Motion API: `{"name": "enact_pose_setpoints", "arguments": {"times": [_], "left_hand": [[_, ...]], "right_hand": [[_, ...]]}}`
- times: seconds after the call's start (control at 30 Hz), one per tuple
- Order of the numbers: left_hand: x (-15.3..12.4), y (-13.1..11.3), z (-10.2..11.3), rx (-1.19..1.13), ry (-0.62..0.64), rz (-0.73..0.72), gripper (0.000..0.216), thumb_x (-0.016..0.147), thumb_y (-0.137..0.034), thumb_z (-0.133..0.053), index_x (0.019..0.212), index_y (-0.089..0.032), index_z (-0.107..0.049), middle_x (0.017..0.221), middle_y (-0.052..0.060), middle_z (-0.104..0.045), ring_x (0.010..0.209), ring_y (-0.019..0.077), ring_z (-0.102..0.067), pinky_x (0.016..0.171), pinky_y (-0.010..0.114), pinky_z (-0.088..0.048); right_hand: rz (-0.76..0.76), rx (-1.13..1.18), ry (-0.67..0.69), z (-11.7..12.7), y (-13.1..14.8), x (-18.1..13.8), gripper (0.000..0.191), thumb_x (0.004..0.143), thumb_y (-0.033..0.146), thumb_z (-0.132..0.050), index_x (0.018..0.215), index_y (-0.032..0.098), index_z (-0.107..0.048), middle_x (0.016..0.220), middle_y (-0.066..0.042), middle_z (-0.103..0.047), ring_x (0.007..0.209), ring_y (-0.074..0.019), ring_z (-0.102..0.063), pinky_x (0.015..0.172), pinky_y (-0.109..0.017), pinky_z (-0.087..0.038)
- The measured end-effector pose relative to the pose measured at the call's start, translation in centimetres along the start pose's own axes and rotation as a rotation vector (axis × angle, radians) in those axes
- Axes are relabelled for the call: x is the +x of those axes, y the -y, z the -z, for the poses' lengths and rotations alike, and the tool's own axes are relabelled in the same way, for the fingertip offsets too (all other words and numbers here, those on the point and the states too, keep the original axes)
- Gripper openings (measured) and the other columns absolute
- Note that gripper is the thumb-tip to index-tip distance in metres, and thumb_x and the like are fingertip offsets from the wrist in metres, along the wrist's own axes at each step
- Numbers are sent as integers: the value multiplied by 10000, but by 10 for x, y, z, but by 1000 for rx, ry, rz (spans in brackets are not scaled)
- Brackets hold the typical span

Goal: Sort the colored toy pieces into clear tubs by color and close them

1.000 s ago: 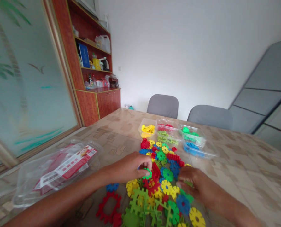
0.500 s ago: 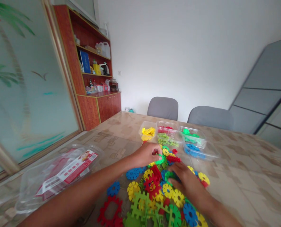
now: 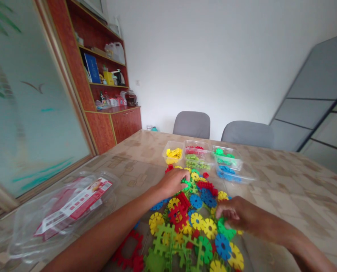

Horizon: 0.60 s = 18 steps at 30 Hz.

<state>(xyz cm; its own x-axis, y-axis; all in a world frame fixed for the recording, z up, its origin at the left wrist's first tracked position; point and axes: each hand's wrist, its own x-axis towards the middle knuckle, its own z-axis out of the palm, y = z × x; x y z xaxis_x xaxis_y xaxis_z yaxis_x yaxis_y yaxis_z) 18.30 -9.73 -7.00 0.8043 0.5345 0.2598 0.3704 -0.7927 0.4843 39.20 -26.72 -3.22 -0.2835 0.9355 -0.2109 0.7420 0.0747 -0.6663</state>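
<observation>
A heap of flat notched plastic building pieces in several colours lies on the table. At its far left part, my left hand (image 3: pixel 172 180) is closed, its fingertips pinching a bright green notched disc (image 3: pixel 187 186). My right hand (image 3: pixel 235 211) is at the heap's right edge, fingers curled with a green notched disc (image 3: pixel 226 229) at the fingertips; its grip is partly hidden. Between the hands lie blue discs (image 3: pixel 196 201), yellow discs (image 3: pixel 197 221) and a red joined piece (image 3: pixel 179 216). Light green square pieces (image 3: pixel 165 238) lie nearer to me.
Behind the heap stand clear tubs: one with yellow pieces (image 3: pixel 174 154), one with red and light green pieces (image 3: pixel 197 162), one with green and blue pieces (image 3: pixel 226 173). Clear plastic packaging (image 3: pixel 63 215) with a red-and-white label lies left. Two grey chairs (image 3: pixel 191 124) stand beyond.
My right hand has moved right, from the middle of the heap to its edge, and the green disc has shifted with it. My left hand stays at the green disc. The view has shifted slightly.
</observation>
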Motion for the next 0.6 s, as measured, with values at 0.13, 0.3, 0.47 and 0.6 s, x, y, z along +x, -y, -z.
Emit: {"name": "enact_pose_setpoints", "arguments": {"times": [0.13, 0.3, 0.47, 0.6], "left_hand": [[0, 0, 4, -18, 10, -13, 228, 735, -90, -622, 939, -191, -615, 812, -13, -632, 746, 144, -563, 639, 204, -365], [1, 1, 10, -56, 69, -21, 143, 766, -128, -595, 884, -167, -665, 750, -6, -642, 680, 137, -558, 584, 193, -348], [-3, -13, 21, -138, 165, -71, 188, 776, -120, -572, 918, -161, -688, 754, -14, -655, 669, 123, -563, 556, 174, -353], [-12, -39, 26, -272, 371, -161, 199, 793, -164, -610, 971, -144, -698, 726, -10, -650, 627, 109, -555, 549, 174, -370]], "right_hand": [[-31, -98, -12, -1, -4, -1, 322, 602, 11, -494, 821, 179, -662, 682, 23, -563, 639, -134, -541, 544, -214, -342], [-23, -160, 5, -5, 0, -1, 456, 559, 12, -507, 953, 204, -636, 815, -1, -610, 738, -165, -564, 593, -231, -369], [19, -331, -166, -5, -2, 9, 299, 595, -7, -500, 800, 178, -615, 733, -5, -600, 679, -157, -544, 599, -254, -356], [62, -228, -124, -1, -16, 10, 301, 629, 10, -519, 840, 195, -629, 702, 23, -597, 631, -129, -545, 542, -215, -350]]}}
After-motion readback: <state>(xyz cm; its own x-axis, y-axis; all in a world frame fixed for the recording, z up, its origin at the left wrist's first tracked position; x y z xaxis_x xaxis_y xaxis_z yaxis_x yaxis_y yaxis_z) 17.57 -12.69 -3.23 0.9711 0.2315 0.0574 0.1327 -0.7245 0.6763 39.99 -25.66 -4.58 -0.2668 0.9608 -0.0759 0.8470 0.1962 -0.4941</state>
